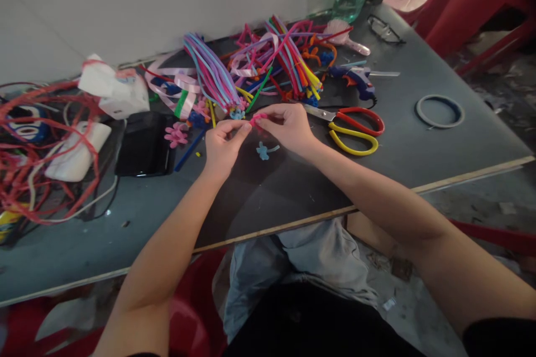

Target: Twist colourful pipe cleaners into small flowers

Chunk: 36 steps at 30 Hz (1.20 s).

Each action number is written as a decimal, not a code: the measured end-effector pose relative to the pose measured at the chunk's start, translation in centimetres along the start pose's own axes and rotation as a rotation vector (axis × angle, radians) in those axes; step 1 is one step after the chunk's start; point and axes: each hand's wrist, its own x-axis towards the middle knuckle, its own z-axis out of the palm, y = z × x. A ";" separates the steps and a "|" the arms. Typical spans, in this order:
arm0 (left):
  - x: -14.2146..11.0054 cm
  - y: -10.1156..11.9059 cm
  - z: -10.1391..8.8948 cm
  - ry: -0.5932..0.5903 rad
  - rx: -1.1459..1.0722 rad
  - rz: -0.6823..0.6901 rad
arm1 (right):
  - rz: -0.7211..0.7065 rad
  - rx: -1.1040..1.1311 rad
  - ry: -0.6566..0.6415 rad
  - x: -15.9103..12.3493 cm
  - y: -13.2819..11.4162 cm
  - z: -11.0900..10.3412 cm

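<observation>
At the dark tabletop's [259, 201] near side, btwn the loose craft stock and the front edge, both hands are at work on one small item. L. hand [221, 148]: thumb and forefinger pinched at the L. end of a bright-pink pipe-cleaner piece [258, 118]; other fingers curled, detail partly hidden. R. hand [293, 129]: thumb and forefinger closed on the same pc. from the R., remaining fingers bent behind. Pc. is held just above the surface, approx. centre of view; its exact shape is too small to confirm. Step in hand, in my judgement: bending or twisting the pink pc. by fingertip. Any further turn calls for one pinch kept firm as an anchor while the other rolls or folds the fuzzy stem; uneven pull could kink it or slip it loose. Adjacent items, for the record: light-blue pipe-cleaner piece [263, 150], looped w/ short stem, lies just below the hands; pink pipe-cleaner flower [176, 135] to L., beside a black smartphone [143, 145]. Scissors w/ red and yellow handles [363, 121] lie to R. of the R. hand, unheld; glue gun [358, 79] beyond them. Pipe-cleaner bundle [213, 71] sits behind the hands, also untouched.
</observation>
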 end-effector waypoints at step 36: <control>-0.7 1.3 0.9 0.054 -0.126 -0.066 | 0.046 0.106 -0.023 0.1 0.0 0.0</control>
